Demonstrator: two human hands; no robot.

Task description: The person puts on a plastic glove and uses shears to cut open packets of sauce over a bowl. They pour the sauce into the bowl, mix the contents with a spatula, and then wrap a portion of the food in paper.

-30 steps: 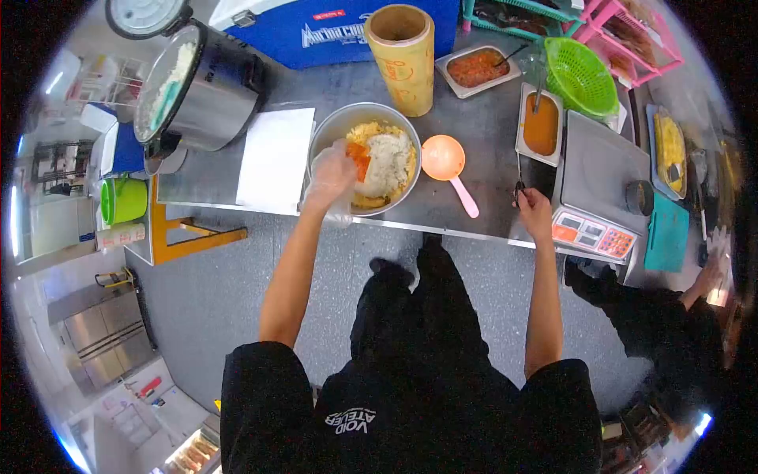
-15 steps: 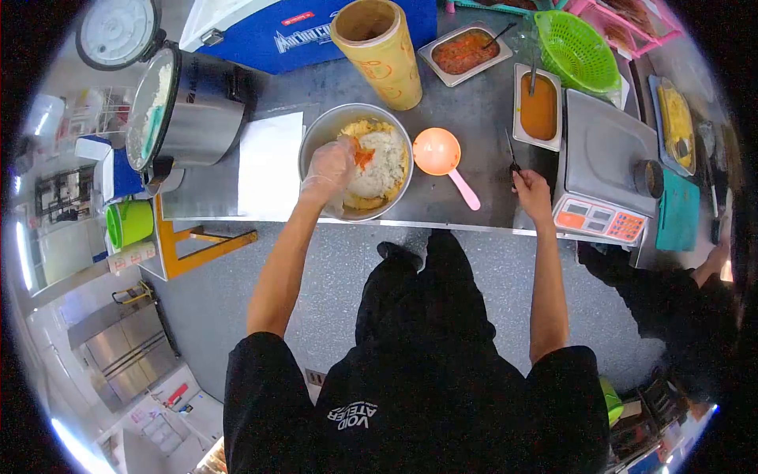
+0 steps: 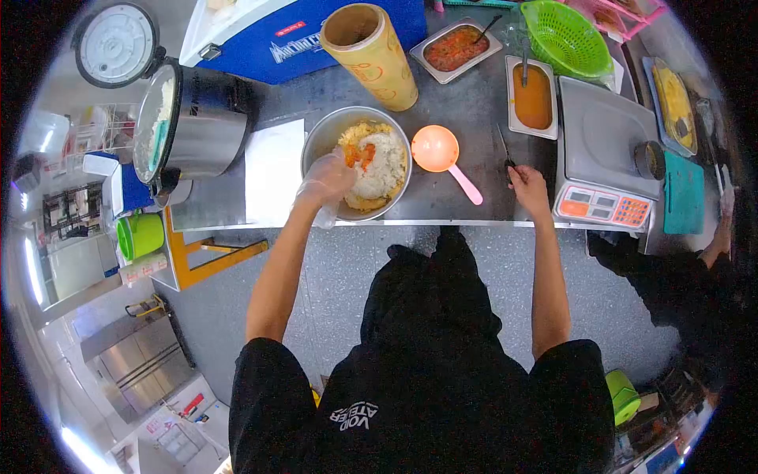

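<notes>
My left hand (image 3: 330, 178), in a clear plastic glove, is over the left side of a steel bowl (image 3: 316, 141). The bowl holds white rice (image 3: 380, 167), yellowish food round it and orange-red bits near the fingertips. How the gloved fingers are set, and whether they hold anything, is unclear. My right hand (image 3: 527, 186) is bare and closed on the dark handle of a knife (image 3: 504, 146), whose thin blade points away from me on the counter. Between the hands lies an orange scoop (image 3: 435, 148) with a pink handle.
Behind the bowl stand a yellow roll (image 3: 371, 59) and a blue cooler (image 3: 276, 47). A rice pot (image 3: 209, 118) and white paper (image 3: 272, 170) are left. Two sauce trays, a green basket (image 3: 564, 39) and a scale (image 3: 608, 134) are right. Another person's arm shows far right.
My left hand has shifted slightly toward me and left within the bowl, uncovering more orange-red food. My right hand stays at the knife. The whole view has shifted a little.
</notes>
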